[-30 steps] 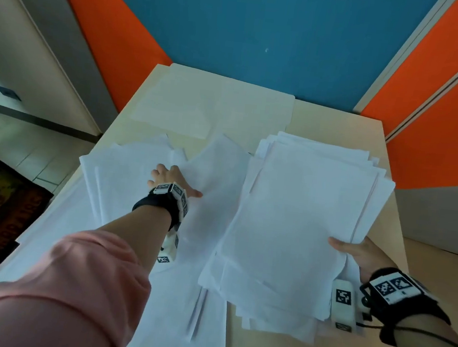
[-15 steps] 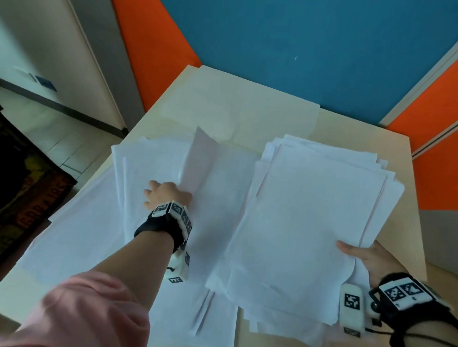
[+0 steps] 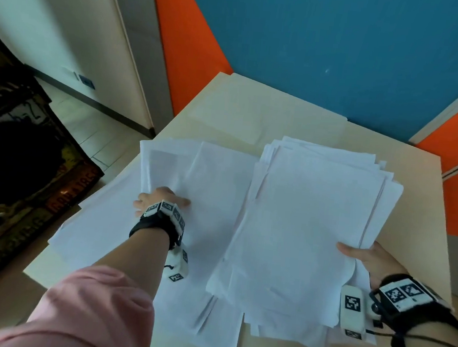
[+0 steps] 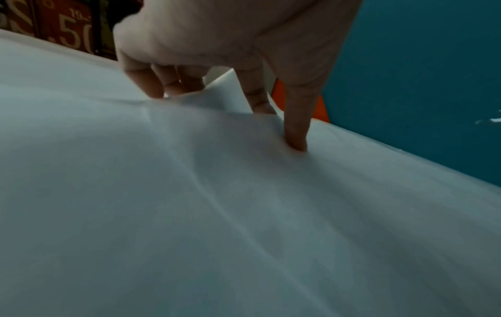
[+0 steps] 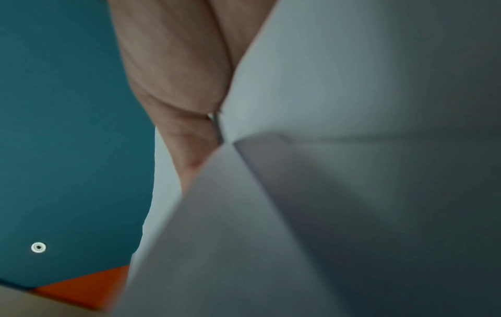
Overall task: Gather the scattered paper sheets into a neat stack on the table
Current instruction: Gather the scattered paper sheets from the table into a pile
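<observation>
White paper sheets [image 3: 215, 188] lie spread over the left half of the beige table [image 3: 430, 192], some overhanging its left edge. My left hand [image 3: 161, 199] sits on them. In the left wrist view the thumb [image 4: 296, 137] presses down on a sheet [image 4: 216, 193] while the curled fingers [image 4: 160, 85] hook its raised, buckled edge. A thick, uneven stack of white sheets [image 3: 309, 223] lies on the right half. My right hand [image 3: 368, 256] grips the stack's right edge, thumb on top and fingers hidden beneath. Up close, the palm [image 5: 184, 85] is against the stack [image 5: 352, 85].
Cream sheets [image 3: 256, 111] lie flat at the table's far end. Blue and orange wall panels [image 3: 346, 44] stand right behind the table. A dark crate with lettering [image 3: 27, 168] sits on the floor to the left, below the overhanging sheets.
The sheet that stood folded up by my left hand half a second ago now lies nearly flat. My left hand has shifted slightly left. My right hand keeps its grip on the stack.
</observation>
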